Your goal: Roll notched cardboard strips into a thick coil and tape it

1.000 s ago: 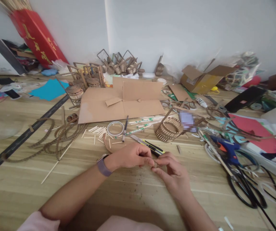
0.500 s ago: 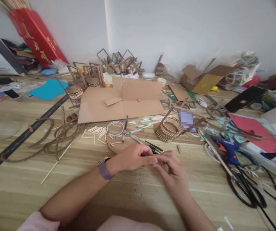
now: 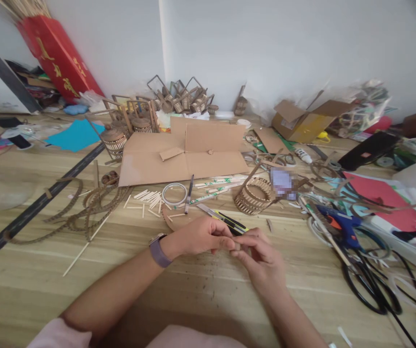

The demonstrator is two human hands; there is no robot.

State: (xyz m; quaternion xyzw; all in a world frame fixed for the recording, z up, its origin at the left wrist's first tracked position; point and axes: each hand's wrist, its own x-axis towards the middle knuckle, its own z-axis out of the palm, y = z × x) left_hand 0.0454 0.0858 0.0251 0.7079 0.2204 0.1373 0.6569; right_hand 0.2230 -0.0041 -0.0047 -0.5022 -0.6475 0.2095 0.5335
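My left hand (image 3: 202, 237) and my right hand (image 3: 262, 256) meet at the fingertips just above the wooden floor, both pinched on a tiny brown piece (image 3: 237, 247) that I cannot make out. A purple watch (image 3: 157, 251) sits on my left wrist. A yellow and black utility knife (image 3: 226, 220) lies on the floor right behind my fingers. A flat brown cardboard shape (image 3: 173, 217) lies behind my left hand.
A small woven cardboard basket (image 3: 253, 194), a tape ring (image 3: 174, 193) and several short sticks (image 3: 148, 198) lie ahead. A flattened cardboard sheet (image 3: 182, 152) lies further back. A blue glue gun (image 3: 340, 223) and black cables (image 3: 371, 282) are at the right. Cardboard strips (image 3: 84, 210) lie left.
My hands have stayed pinched together, shifting only slightly; the camera view moved a little.
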